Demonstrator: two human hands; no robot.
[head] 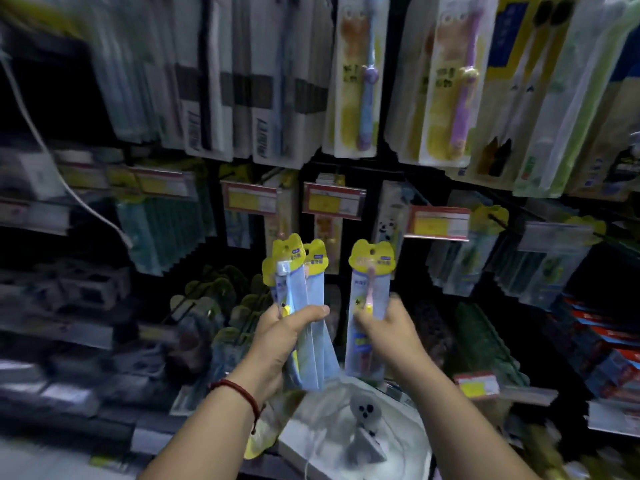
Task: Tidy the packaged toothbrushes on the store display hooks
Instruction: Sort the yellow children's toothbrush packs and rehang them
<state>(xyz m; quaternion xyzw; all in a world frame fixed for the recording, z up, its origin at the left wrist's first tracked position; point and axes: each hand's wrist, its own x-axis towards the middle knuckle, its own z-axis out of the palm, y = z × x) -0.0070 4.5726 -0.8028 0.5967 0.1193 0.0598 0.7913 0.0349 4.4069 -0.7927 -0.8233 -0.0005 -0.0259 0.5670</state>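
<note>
A dim store display wall fills the view, much of it blurred, its rows crowded with hanging toothbrush packs and red-and-yellow price tags. In front of the lower rows, the left hand holds a fanned bunch of blue packs, fingers curled round them. Just beside it, the right hand pinches a single pink-brush pack, upright and off the hooks.

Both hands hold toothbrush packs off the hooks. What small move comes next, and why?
Probably raise the right hand to thread the single pink-brush pack by its hang hole onto a hook: it is apart from the bundle gripped in the left hand, header up.
</note>
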